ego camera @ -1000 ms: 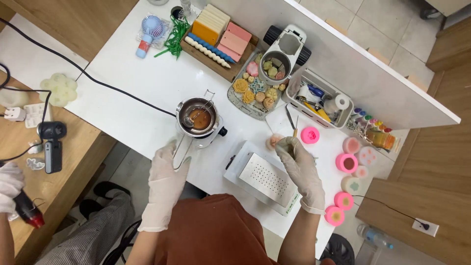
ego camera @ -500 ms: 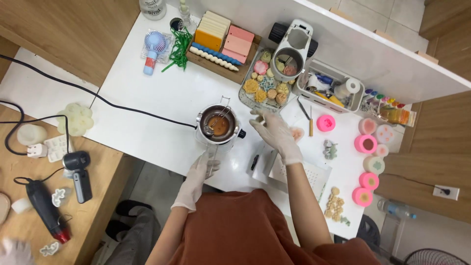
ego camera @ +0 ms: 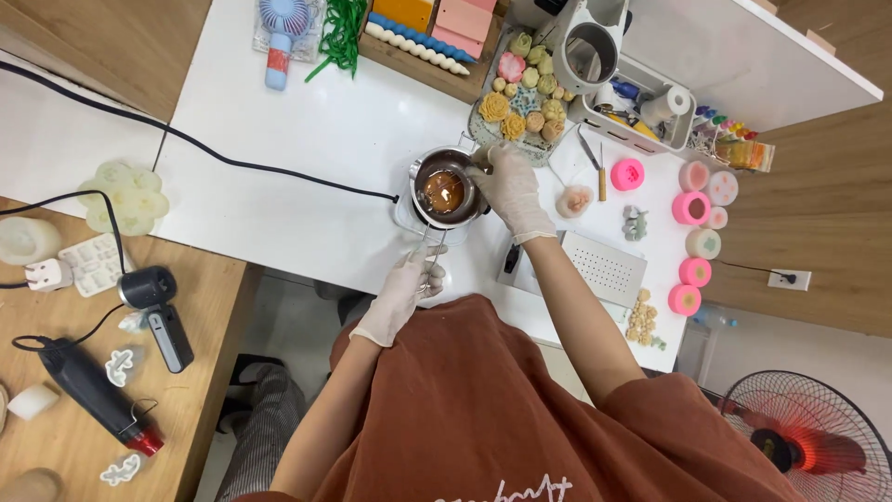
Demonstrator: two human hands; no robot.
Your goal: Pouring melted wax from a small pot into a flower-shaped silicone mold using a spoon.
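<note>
A small metal melting pot [ego camera: 444, 191] with brown liquid stands on a white heater at the white table's [ego camera: 307, 186] near edge. My gloved left hand [ego camera: 409, 284] grips the pot's wire handle [ego camera: 429, 249], which sticks out toward me. My gloved right hand [ego camera: 509, 191] lies over the pot's right rim with its fingertips at the far edge. I cannot tell whether those fingers hold anything. Just beyond them is a tray of coloured wax flowers [ego camera: 525, 102].
A black cable [ego camera: 232, 160] runs left from the heater. Right of the pot are a white perforated box [ego camera: 604, 270], pink round moulds [ego camera: 692, 206] and a clear organiser [ego camera: 641, 121]. A heat gun [ego camera: 93, 395] lies on the wooden table at left. A floor fan [ego camera: 799, 437] stands at bottom right.
My right hand left the small piece on the table, reached to the flower tray, then came back onto the pot's right rim. My left hand has stayed on the handle.
</note>
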